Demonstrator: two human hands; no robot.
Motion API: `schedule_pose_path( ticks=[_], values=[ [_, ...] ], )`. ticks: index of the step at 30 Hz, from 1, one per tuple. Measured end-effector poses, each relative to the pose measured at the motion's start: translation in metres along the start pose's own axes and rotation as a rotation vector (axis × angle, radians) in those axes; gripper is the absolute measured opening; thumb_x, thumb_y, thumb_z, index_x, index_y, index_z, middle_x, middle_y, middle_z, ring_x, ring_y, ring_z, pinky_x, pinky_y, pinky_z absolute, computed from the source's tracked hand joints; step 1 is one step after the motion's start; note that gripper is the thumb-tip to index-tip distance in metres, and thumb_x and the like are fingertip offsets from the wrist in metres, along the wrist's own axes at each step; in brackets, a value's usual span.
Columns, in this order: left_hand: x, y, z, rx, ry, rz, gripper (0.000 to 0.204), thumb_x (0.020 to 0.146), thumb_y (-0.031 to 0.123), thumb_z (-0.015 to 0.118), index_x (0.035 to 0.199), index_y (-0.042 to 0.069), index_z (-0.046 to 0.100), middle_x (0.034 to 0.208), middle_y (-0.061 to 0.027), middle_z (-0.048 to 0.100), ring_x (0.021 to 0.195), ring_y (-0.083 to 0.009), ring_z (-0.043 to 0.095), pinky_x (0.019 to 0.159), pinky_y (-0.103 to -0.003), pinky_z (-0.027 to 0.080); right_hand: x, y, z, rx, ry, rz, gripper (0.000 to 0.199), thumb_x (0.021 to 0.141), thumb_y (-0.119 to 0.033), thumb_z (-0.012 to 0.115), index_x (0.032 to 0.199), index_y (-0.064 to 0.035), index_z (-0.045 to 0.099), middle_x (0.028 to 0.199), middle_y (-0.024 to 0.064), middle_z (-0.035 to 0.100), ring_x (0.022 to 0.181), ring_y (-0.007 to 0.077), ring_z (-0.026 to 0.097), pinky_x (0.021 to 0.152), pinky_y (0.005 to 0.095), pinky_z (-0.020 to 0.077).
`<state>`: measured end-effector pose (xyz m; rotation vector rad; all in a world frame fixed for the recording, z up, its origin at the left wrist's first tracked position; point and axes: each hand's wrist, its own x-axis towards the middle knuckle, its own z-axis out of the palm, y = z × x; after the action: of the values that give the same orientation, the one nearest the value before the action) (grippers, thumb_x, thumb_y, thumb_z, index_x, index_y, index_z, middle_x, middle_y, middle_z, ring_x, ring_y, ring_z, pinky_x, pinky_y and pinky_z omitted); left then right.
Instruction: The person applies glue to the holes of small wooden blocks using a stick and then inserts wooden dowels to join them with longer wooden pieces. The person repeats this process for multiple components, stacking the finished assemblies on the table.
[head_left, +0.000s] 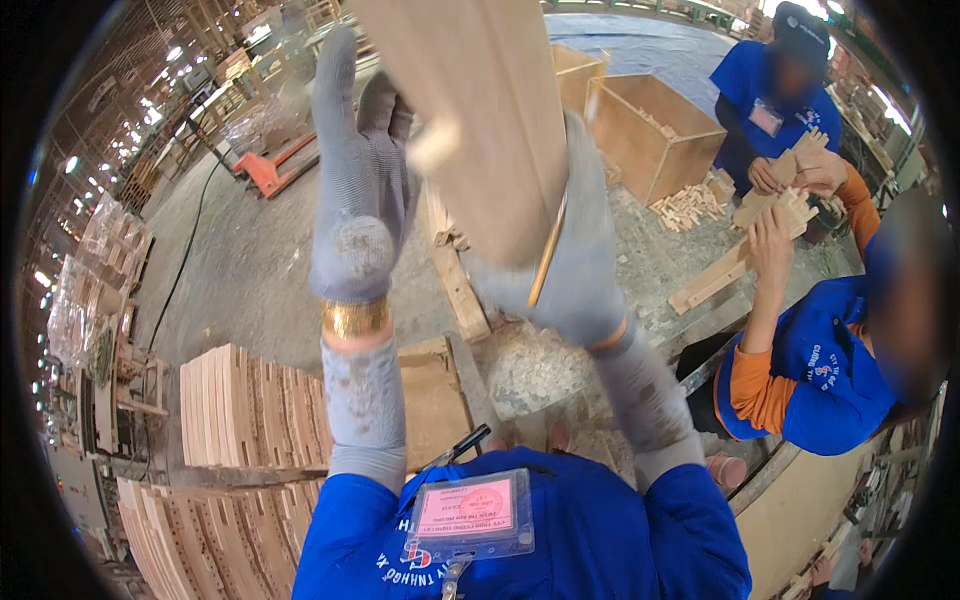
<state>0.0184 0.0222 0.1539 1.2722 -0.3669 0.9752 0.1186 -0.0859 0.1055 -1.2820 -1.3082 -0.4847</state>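
Observation:
A pale wooden board (485, 120) stands up in front of me, its top running out of view and its lower end blurred. My left hand (365, 190), in a grey knit glove, is beside the board's left edge with fingers stretched upward. A pale, blurred lump (435, 145) shows between them; I cannot tell what it is. My right hand (575, 260), also gloved and smeared by motion, grips the board's lower right side, its fingers partly hidden. A thin yellow-brown stick like a pencil (546, 255) lies along that hand.
Stacks of wooden slats (255, 410) stand at lower left. Two people in blue shirts handle wood pieces (785, 205) at right, near a plywood box (655, 135) and a pile of small blocks (690, 205). An orange pallet jack (270, 170) is farther off.

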Motion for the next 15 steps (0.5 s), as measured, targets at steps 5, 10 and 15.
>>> schedule_pose_path(
  ticks=[5, 10, 15],
  values=[
    [-0.066, -0.083, -0.060, 0.690, 0.020, -0.110, 0.078, 0.062, 0.030, 0.073, 0.127, 0.006, 0.036, 0.114, -0.0128, 0.051, 0.109, -0.0267, 0.049, 0.091, -0.041, 0.043, 0.047, 0.009, 0.055, 0.259, 0.024, 0.220, 0.080, 0.059, -0.032, 0.077, 0.117, 0.0083, 0.040, 0.109, 0.0256, 0.051, 0.101, 0.0334, 0.054, 0.082, 0.0385, 0.0449],
    [-0.037, -0.102, -0.065, -0.416, 0.356, -0.582, 0.047, 0.078, 0.043, 0.055, 0.107, 0.006, 0.054, 0.094, -0.0135, 0.058, 0.088, -0.0288, 0.059, 0.077, -0.045, 0.050, 0.057, 0.103, 0.094, 0.061, 0.140, 0.008, 0.049, 0.074, -0.030, 0.068, 0.103, 0.0051, 0.050, 0.098, 0.0213, 0.057, 0.093, 0.0304, 0.056, 0.077, 0.0381, 0.0461],
    [-0.036, -0.104, -0.101, -0.636, 0.472, -0.586, 0.063, 0.075, 0.058, 0.050, 0.119, 0.013, 0.046, 0.108, -0.0120, 0.052, 0.092, -0.0317, 0.054, 0.080, -0.049, 0.046, 0.036, 0.108, 0.059, 0.307, 0.243, 0.203, 0.035, 0.089, -0.023, 0.052, 0.111, 0.0053, 0.050, 0.106, 0.0202, 0.057, 0.102, 0.0294, 0.054, 0.087, 0.0342, 0.0420]
  ],
)
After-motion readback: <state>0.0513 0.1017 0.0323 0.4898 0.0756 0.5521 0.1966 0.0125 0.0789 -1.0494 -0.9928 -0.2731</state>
